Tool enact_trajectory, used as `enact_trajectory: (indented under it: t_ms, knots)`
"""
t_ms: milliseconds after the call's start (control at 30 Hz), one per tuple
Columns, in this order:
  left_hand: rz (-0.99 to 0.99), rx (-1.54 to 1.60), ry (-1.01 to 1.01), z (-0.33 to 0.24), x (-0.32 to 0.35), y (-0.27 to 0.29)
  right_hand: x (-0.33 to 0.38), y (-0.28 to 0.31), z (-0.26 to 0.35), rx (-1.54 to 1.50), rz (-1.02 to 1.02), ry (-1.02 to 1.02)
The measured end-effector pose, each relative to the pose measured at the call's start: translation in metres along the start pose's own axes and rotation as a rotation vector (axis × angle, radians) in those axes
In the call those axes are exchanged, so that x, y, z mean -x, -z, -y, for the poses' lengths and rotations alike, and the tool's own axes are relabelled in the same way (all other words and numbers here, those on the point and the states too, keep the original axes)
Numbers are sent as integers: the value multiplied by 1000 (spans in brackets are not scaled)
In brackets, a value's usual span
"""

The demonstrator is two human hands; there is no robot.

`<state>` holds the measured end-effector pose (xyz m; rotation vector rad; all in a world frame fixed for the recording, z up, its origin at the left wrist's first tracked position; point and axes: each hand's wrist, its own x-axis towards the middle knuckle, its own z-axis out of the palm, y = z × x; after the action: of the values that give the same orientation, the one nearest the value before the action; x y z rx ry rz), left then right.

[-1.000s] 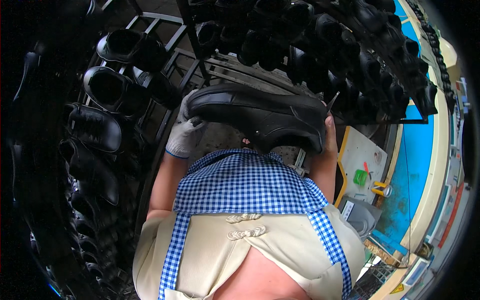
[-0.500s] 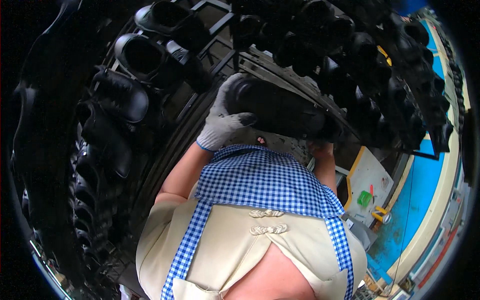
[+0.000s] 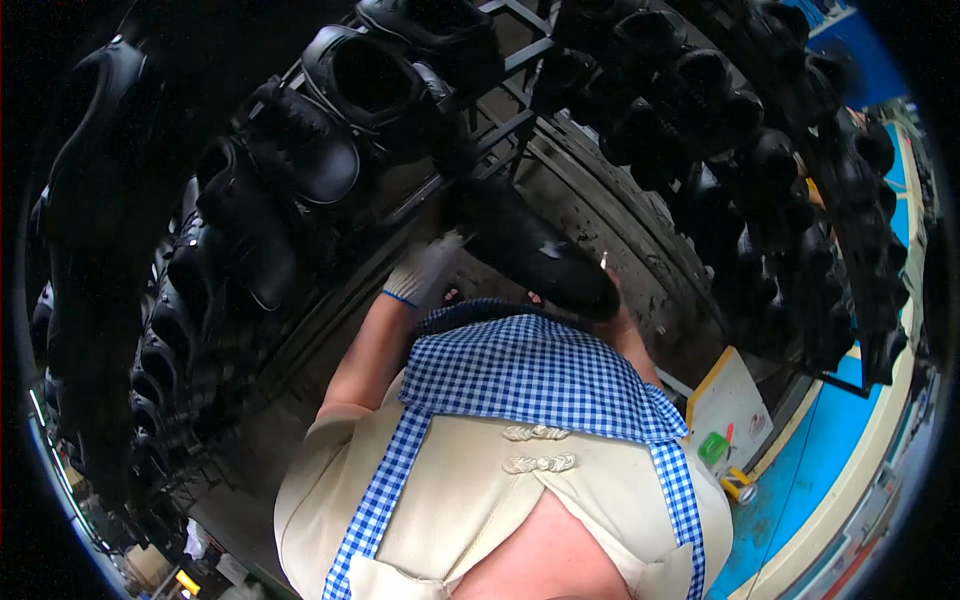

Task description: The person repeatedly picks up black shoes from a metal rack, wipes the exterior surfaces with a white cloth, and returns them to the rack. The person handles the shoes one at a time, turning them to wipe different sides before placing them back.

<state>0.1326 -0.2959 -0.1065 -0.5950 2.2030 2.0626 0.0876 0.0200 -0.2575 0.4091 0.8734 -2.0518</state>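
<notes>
Tipped more steeply than in the earlier frame, the shoe point(image 3: 532, 250) slants at centre, its lower-right end gripped by the right hand point(image 3: 617, 314), while the blurred left hand's point(image 3: 430, 268) grip is unclear, and looseness there could let it slip.

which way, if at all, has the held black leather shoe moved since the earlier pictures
Yes: the held black leather shoe has moved leftward, now farther from the flat white board with a yellow edge.
</notes>
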Motion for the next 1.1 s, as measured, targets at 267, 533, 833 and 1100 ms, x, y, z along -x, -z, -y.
enact_trajectory:
  t_ms: [267,533,833,1100]
  knots:
    - [-681,-1387,-154,81,-10,94,-107,-68,-35,156,19,-268]
    - [-557,-1316,-329,91,-4,123,-157,-203,-53,-3,-21,-185]
    - [-404,-436,-164,25,55,72,-115,-162,-48,613,290,-235]
    - [-129,452,58,-65,71,23,7,-205,11,812,413,410]
